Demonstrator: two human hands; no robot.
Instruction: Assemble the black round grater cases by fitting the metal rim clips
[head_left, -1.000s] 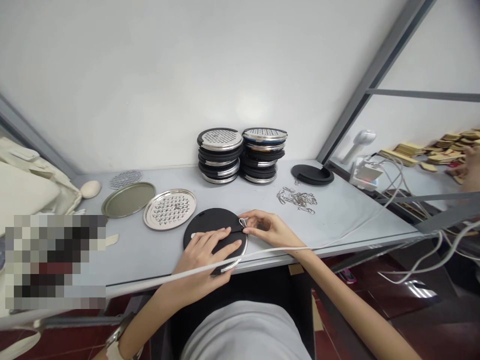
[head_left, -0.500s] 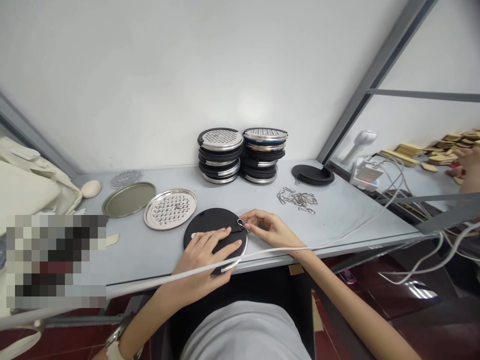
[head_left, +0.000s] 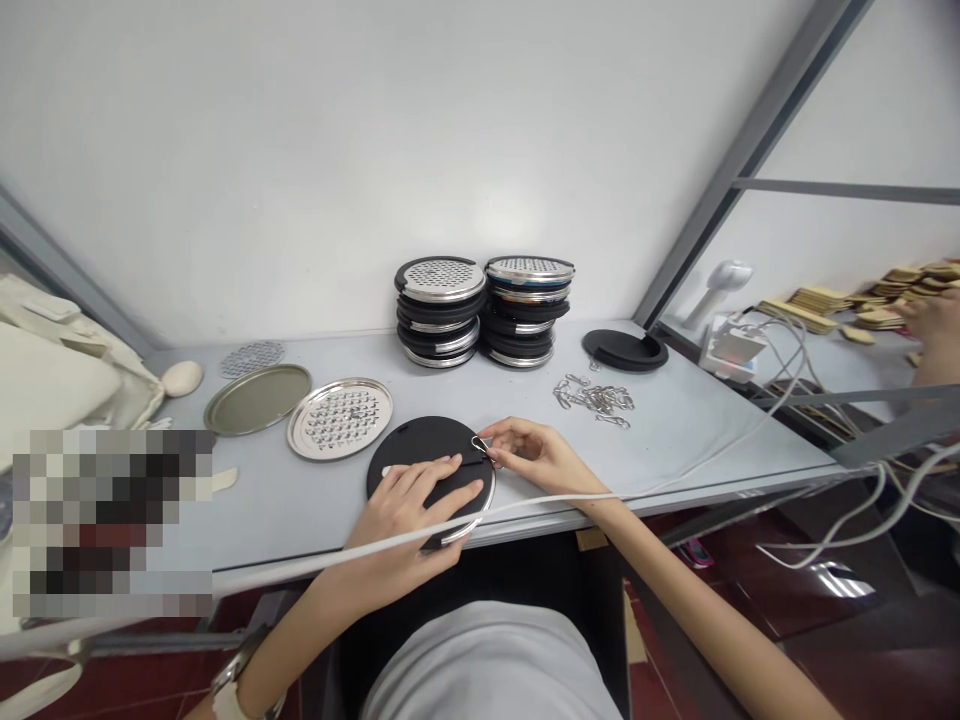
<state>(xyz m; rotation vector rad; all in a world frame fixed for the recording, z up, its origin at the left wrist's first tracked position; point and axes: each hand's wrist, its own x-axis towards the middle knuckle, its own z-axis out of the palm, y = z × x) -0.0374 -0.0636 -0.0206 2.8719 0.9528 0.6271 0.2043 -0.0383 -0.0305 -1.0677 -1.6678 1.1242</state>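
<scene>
A round black disc-shaped holder (head_left: 427,437) with a silvery metal rim lies near the table's front edge. My left hand (head_left: 416,500) rests on it with fingers spread, pressing its lower part. At the disc's right edge, my right hand (head_left: 531,448) pinches a small looped metal wire clip (head_left: 480,444). The clip's loop points left over the disc; its other end is hidden by the fingertips. Similar metal clips (head_left: 600,400) lie in a loose pile to the right. A round metal grater plate (head_left: 341,420) sits left of the disc.
Two stacks of black-rimmed graters (head_left: 441,310) stand by the wall. An empty black ring holder (head_left: 626,350) lies right of them. A plain metal plate (head_left: 257,400) is at left. A white cable (head_left: 660,490) crosses in front of my arms. Another person's hand (head_left: 937,330) shows far right.
The clip in my right hand has tilted and shifted slightly left over the disc. My left hand has stayed in place. At far right the other person's hand has moved a little.
</scene>
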